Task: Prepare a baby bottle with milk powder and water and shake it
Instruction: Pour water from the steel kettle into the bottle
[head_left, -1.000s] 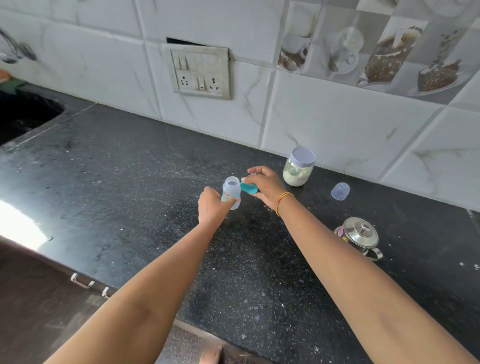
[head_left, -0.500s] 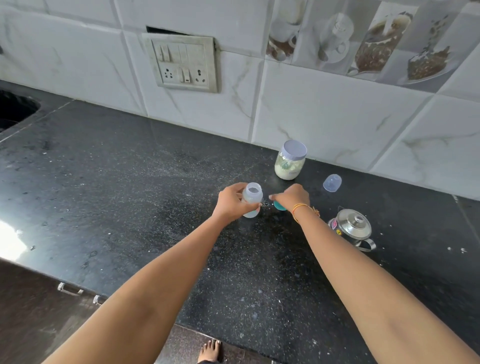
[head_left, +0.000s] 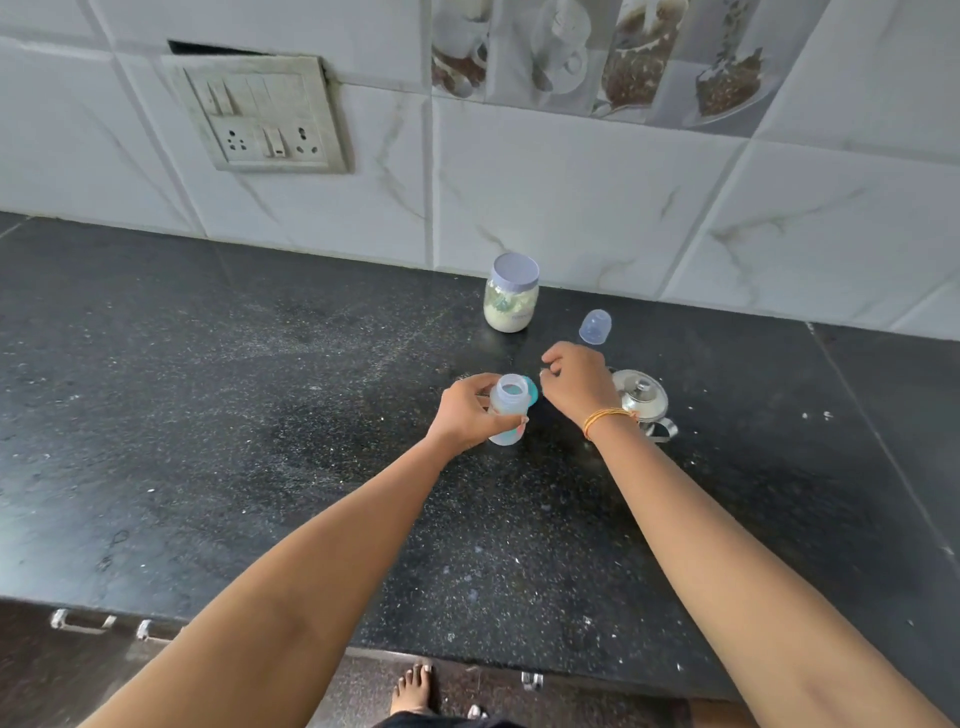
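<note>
My left hand (head_left: 467, 413) grips a clear open baby bottle (head_left: 508, 410) that stands upright on the black counter (head_left: 234, 415). The teal screw ring (head_left: 532, 391) lies on the counter just behind the bottle's right side. My right hand (head_left: 576, 382) hovers right of the ring with loosely curled fingers and nothing in it. The milk powder jar (head_left: 511, 293), lid on, stands near the wall behind the bottle. A clear bottle cap (head_left: 596, 326) sits to the jar's right.
A small steel pot with a lid (head_left: 641, 400) stands just right of my right wrist. A switch and socket panel (head_left: 265, 114) is on the tiled wall. A bare foot (head_left: 413, 686) shows below the counter's front edge.
My right hand set the teal ring down beside the bottle and let go of it. My left hand keeps hold of the bottle.
</note>
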